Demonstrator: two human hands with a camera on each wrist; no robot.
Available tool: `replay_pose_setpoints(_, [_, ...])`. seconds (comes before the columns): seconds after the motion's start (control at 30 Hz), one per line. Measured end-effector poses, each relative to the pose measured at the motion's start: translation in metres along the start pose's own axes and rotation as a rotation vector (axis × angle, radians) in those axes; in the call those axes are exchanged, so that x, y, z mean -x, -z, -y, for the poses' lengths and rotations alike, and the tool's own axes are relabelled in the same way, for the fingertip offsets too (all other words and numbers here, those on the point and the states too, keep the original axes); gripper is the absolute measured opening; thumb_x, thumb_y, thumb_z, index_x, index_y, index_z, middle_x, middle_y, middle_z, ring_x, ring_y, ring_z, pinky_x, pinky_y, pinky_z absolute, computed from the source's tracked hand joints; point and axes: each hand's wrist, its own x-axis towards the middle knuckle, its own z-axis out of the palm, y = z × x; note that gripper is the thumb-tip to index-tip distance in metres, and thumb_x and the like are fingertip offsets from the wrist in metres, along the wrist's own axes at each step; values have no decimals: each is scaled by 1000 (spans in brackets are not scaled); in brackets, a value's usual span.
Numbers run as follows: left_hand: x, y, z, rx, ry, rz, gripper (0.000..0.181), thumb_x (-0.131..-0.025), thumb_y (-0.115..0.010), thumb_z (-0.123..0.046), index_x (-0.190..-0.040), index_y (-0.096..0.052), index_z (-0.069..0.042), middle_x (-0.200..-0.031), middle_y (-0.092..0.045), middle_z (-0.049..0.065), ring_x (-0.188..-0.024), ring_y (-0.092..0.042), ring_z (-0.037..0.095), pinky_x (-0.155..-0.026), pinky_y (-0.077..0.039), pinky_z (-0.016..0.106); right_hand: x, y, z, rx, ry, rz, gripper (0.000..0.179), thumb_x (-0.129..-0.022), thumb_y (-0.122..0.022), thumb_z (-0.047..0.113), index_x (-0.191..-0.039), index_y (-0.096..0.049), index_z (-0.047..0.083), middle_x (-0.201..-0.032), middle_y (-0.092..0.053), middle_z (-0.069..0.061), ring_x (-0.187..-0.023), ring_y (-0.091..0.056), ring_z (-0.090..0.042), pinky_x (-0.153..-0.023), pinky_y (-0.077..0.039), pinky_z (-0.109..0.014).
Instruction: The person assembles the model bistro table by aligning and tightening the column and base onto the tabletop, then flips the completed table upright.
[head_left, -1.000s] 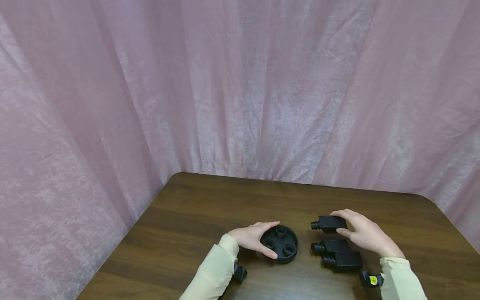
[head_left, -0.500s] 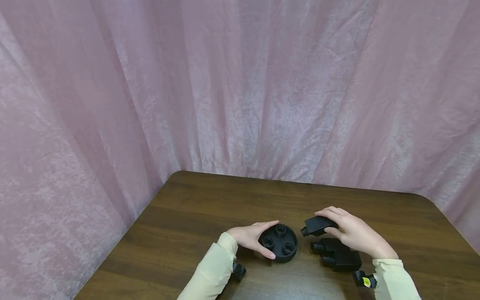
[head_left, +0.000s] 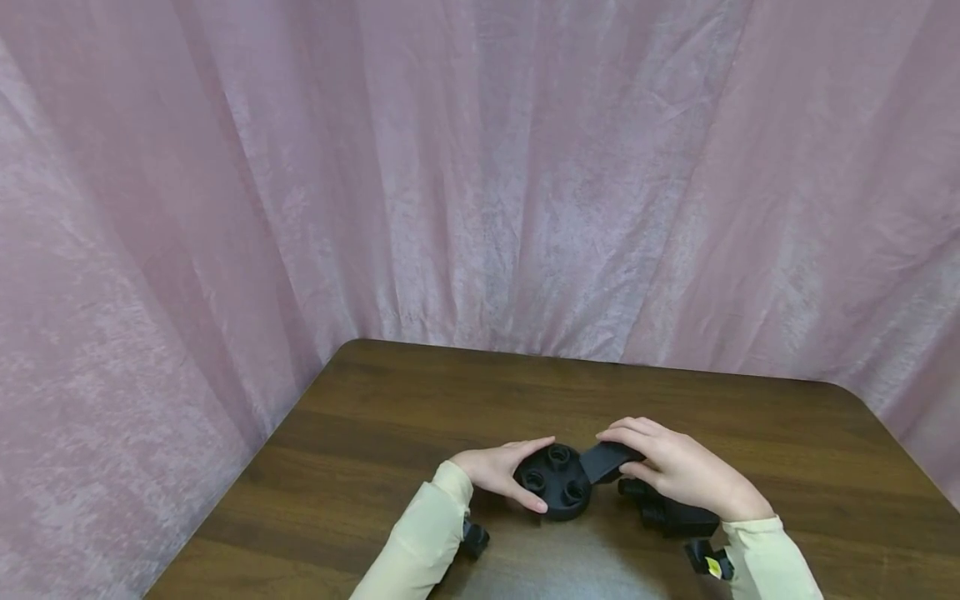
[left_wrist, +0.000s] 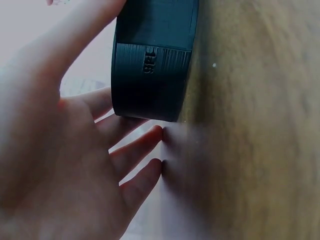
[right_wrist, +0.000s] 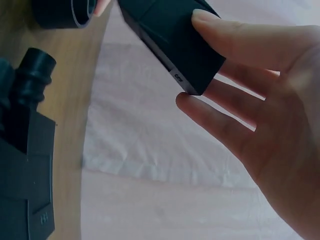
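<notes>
My left hand point(head_left: 493, 472) grips the edge of a round black base point(head_left: 552, 490) with three ringed sockets in its top, thumb on the near side. In the left wrist view the base's side wall point(left_wrist: 150, 82) shows raised marks, and its underside is at the wood. My right hand point(head_left: 681, 473) holds a black rectangular block point(head_left: 604, 461) between thumb and fingers, tilted down toward the base's right edge. Its narrow neck is hidden in the head view. The right wrist view shows the raised block point(right_wrist: 172, 42) from its marked end; fingers lie along its far side.
Two similar black blocks point(head_left: 692, 518) with ringed necks lie side by side below my right hand, partly covered by it. All rests on a brown wooden table point(head_left: 420, 400). A pink curtain point(head_left: 480, 183) hangs behind the table and along its left.
My right hand has lifted the farthest block off the table and carried it left to the round base, tilting its neck end down. The left hand keeps its hold with barely any movement.
</notes>
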Motion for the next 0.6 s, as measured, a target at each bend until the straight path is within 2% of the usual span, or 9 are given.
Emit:
replay_pose_setpoints(0.27, [0, 1, 0, 9, 5, 8, 97, -81, -76, -45, -155, -16, -31, -159, -27, 1, -145, -28, 19, -112, -33, 40, -5, -7, 3, -8, 84, -36, 41, -79, -77, 9, -116, -63, 18, -113, -62, 6, -102, -61, -12, -80, -54, -31])
replay_pose_setpoints(0.4, [1, 1, 0, 20, 14, 10, 97, -80, -76, -45, -155, -16, -32, -159, -27, 1, -145, -28, 19, -112, -33, 40, -7, -10, 4, -21, 98, -55, 41, -79, -78, 9, -116, -63, 18, -113, -62, 6, -102, -61, -11, -80, -54, -31])
replay_pose_setpoints(0.6, [0, 0, -1, 32, 16, 7, 96, -80, -77, -44, -155, -17, -32, -158, -28, 1, -144, -29, 18, -112, -33, 39, -10, -16, 7, -55, 97, -24, 44, -82, -76, 10, -121, -59, 20, -116, -62, 8, -104, -61, -10, -83, -54, -30])
